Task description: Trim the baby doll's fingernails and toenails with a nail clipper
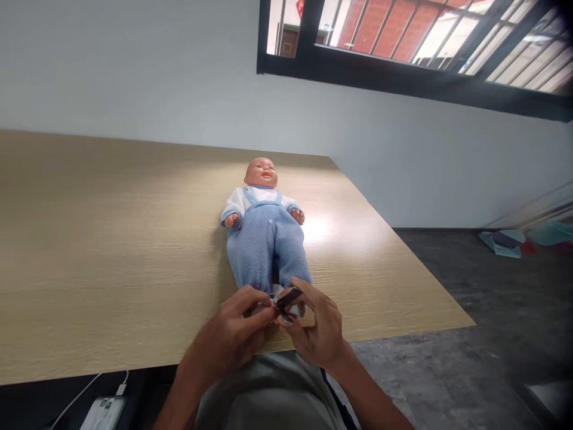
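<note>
Holding one clipper (290, 297) near one doll (257, 245)

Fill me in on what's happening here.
A person's right hand holds a small, shiny metal clipper-like tool at the feet of a bald baby doll in light-blue fleecy overalls. The left hand is at the feet too; its exact grip is unclear. The doll lies face-up on a pale wood-grain table, feet towards the person.

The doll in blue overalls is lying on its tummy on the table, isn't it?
Not on its tummy: the head view shows the doll lying on its back, face up. The blue overalls and the table are right.
</note>
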